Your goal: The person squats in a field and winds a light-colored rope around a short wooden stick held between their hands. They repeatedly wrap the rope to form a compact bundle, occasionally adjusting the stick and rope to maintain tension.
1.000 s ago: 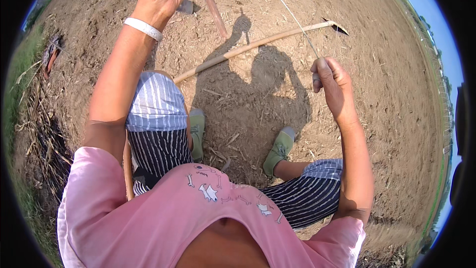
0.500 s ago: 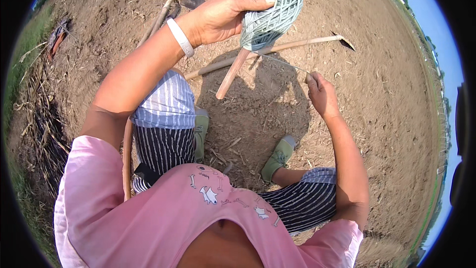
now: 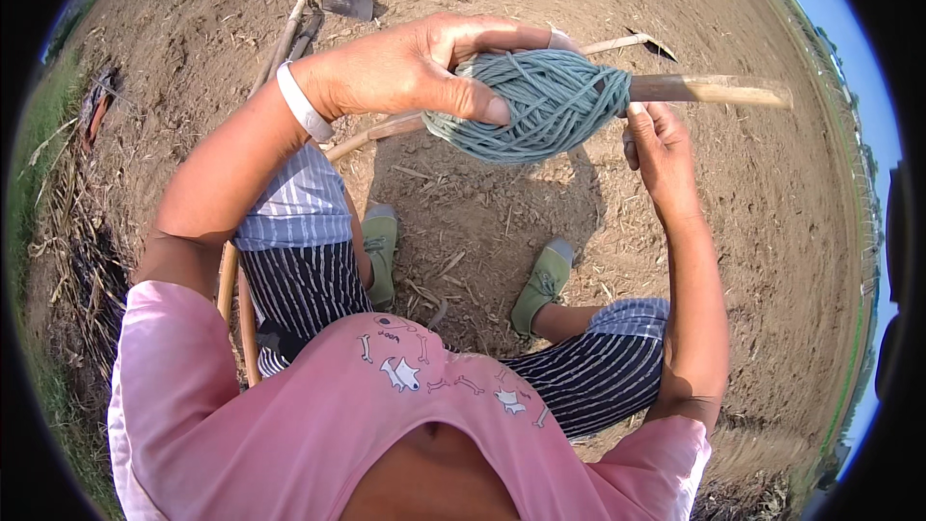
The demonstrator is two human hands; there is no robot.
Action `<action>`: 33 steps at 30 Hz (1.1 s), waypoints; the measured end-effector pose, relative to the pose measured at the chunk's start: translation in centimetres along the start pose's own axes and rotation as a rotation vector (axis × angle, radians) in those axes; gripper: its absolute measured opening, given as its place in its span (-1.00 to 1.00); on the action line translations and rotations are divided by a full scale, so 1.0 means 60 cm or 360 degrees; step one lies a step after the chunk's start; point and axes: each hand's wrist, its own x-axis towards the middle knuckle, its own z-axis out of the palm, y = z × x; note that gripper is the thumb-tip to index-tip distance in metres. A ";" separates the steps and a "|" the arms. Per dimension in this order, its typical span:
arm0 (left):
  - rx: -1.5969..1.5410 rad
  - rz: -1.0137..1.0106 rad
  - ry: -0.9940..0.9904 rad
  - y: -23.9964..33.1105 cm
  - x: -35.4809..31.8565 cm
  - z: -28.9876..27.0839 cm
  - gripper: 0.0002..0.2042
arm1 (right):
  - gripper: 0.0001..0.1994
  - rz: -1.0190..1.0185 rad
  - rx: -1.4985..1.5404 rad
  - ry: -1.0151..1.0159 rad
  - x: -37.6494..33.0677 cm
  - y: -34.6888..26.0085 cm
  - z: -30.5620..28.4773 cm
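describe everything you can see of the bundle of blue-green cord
The spindle-shaped bundle of blue-green cord, wound crisscross around a brown wooden stick that protrudes at both ends, is held crosswise above brown soil. The left hand grips and partly hides its left part. The closed right hand is at its right end; contact is unclear.
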 end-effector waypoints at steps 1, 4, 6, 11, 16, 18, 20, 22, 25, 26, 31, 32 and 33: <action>-0.0106 0.0038 0.0223 0.005 0.003 0.004 -0.23 | -0.77 -0.0001 0.0055 0.0015 -0.003 -0.014 0.017; -0.0222 0.0051 0.0753 0.017 0.030 0.020 -0.24 | -0.73 -0.0135 -0.0009 -0.0010 -0.017 -0.055 0.064; -0.0230 -0.0128 0.1115 0.047 0.067 0.048 -0.26 | -0.70 -0.0275 -0.0163 0.0000 -0.027 -0.074 0.093; -0.0168 0.0187 0.1116 -0.036 0.079 0.027 -0.36 | -0.66 -0.0289 -0.0401 -0.0003 -0.027 -0.126 0.127; -0.0476 -0.0159 0.1143 -0.004 0.079 0.070 -0.42 | -0.60 -0.0204 -0.0595 0.0029 -0.019 -0.113 0.130; -0.0864 -0.0262 0.1049 0.007 0.077 0.075 -0.47 | -0.61 -0.0200 -0.0603 0.0079 -0.014 -0.091 0.118; -0.0915 -0.0305 0.0939 -0.013 0.065 0.047 -0.60 | -0.65 -0.0201 -0.0499 0.0083 -0.013 -0.089 0.111; -0.0980 -0.0323 0.0855 -0.014 0.054 0.033 -0.65 | -0.69 -0.0158 -0.0351 0.0081 -0.016 -0.086 0.100; -0.0823 -0.0312 0.0861 -0.014 0.048 0.044 -0.59 | -0.70 -0.0045 -0.0135 0.0019 -0.032 -0.091 0.092; -0.0738 -0.0332 0.0862 -0.011 0.045 0.044 -0.56 | -0.71 -0.0032 -0.0144 -0.0046 -0.036 -0.092 0.091; -0.0859 -0.0483 0.0388 -0.011 0.041 0.015 -0.49 | -0.77 -0.0124 -0.0106 -0.0216 -0.054 -0.094 0.089; -0.0919 -0.0514 0.0227 -0.012 0.043 0.010 -0.49 | -0.78 -0.0246 -0.0189 -0.0236 -0.057 -0.090 0.089; -0.0954 -0.0546 0.0170 -0.011 0.040 0.014 -0.51 | -0.79 -0.0368 -0.0271 -0.0255 -0.060 -0.083 0.089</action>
